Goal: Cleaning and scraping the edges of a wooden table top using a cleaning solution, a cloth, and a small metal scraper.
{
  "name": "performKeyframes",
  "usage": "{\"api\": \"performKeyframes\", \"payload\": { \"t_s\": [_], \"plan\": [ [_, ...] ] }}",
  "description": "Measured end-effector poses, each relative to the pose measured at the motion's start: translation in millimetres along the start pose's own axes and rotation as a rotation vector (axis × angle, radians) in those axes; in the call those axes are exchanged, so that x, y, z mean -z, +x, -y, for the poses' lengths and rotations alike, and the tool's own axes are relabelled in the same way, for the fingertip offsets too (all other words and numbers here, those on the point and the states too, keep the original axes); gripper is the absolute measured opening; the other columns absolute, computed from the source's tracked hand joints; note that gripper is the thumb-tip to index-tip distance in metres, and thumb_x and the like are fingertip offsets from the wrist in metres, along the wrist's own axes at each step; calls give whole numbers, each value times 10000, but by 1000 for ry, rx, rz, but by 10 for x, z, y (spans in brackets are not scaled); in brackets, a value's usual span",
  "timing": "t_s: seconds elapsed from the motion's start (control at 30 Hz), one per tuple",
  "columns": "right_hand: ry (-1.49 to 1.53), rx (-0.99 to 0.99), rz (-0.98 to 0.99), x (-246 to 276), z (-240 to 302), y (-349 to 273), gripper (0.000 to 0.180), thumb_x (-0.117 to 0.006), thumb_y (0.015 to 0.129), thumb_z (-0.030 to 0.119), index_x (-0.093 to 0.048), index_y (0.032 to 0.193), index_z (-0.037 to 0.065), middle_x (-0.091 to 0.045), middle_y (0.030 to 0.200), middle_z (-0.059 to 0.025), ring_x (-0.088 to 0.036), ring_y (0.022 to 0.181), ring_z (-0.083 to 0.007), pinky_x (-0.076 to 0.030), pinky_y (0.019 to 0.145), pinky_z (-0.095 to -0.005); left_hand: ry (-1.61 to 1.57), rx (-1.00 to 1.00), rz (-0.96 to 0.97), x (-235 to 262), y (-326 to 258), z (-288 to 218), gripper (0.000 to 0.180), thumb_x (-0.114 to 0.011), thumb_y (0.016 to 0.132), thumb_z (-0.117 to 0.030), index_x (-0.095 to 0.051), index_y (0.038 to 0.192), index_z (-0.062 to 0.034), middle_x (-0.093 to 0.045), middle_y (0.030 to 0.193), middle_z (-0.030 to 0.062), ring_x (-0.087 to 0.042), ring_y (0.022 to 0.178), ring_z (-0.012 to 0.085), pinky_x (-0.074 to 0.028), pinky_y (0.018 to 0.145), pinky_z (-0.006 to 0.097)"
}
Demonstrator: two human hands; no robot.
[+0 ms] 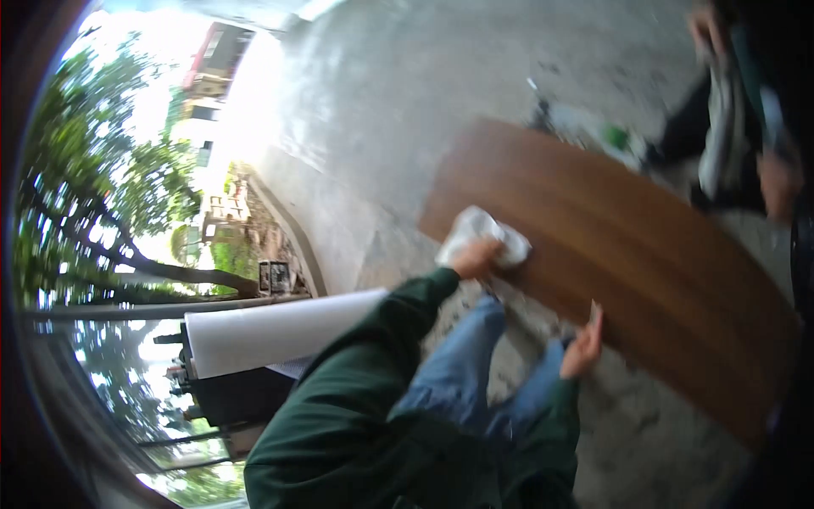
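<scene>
A long brown wooden board (610, 246) stretches from the middle of the view to the far right. My left hand (479, 257) grips a crumpled white cloth (468, 231) pressed on the board near its left end; the fingers are partly hidden by the cloth. At the board's near edge, my right hand (582, 349) is open, with its fingers stretched out along the side of the wood. Whether the palm bears on the edge cannot be made out. Dark green sleeves cover both my arms.
Another person's hand (778, 182) and pale cloth-like strip (722, 127) show at the upper right, beyond the board. Small items, one a green object (616, 136), lie on the concrete floor (373, 93). A large white roll (280, 331) lies left of my arm, above a black case (237, 396).
</scene>
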State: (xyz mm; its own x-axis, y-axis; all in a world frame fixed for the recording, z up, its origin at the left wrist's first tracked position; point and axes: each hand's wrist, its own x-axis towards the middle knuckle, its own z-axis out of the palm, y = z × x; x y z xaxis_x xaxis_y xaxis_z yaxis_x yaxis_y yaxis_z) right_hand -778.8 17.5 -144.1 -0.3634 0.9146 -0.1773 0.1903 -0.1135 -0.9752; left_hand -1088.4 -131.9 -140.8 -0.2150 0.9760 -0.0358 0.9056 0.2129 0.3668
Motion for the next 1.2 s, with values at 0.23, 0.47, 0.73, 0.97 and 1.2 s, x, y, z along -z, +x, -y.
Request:
{"api": "performKeyframes", "payload": {
  "t_s": [0.23,0.47,0.73,0.97,1.2],
  "plan": [
    [-299,-148,-271,766,-466,2,444,-378,999,71,-472,1424,159,-616,1112,-57,-457,722,-133,-446,699,-254,-241,287,145,140,-42,-189,288,-623,773,-129,-526,1044,-105,-568,1004,138,-564,983,339,-433,833,443],
    [757,-146,38,-538,-499,-91,705,-567,858,170,-285,1461,-60,-602,1138,-53,-556,920,-133,-432,841,-253,-52,28,-29,-99,-277,709,276,-461,933,-167,-535,1189,-96,-596,1034,139,-588,922,327,-475,802,464],
    [-162,-176,-443,-338,-75,129,393,-465,1005,96,-525,1384,179,-464,733,47,-431,693,-65,-409,682,-252,-235,228,188,722,-279,1469,296,-717,715,-53,-545,956,-69,-615,940,149,-612,869,370,-488,735,431],
    [-373,-93,-223,-1465,128,-160,415,-513,876,-53,-649,1217,140,-706,1061,-16,-576,706,-57,-497,650,-235,-210,213,176,734,-305,1413,300,-712,728,-39,-516,955,-53,-584,925,142,-587,840,354,-476,734,405],
    [-147,-237,-436,-463,23,57,458,-451,929,-25,-553,1348,128,-589,794,38,-476,678,-37,-465,665,-208,-168,310,247,803,-318,1418,256,-716,790,-121,-514,927,-41,-572,895,147,-574,811,350,-467,722,395]
  ]
}}
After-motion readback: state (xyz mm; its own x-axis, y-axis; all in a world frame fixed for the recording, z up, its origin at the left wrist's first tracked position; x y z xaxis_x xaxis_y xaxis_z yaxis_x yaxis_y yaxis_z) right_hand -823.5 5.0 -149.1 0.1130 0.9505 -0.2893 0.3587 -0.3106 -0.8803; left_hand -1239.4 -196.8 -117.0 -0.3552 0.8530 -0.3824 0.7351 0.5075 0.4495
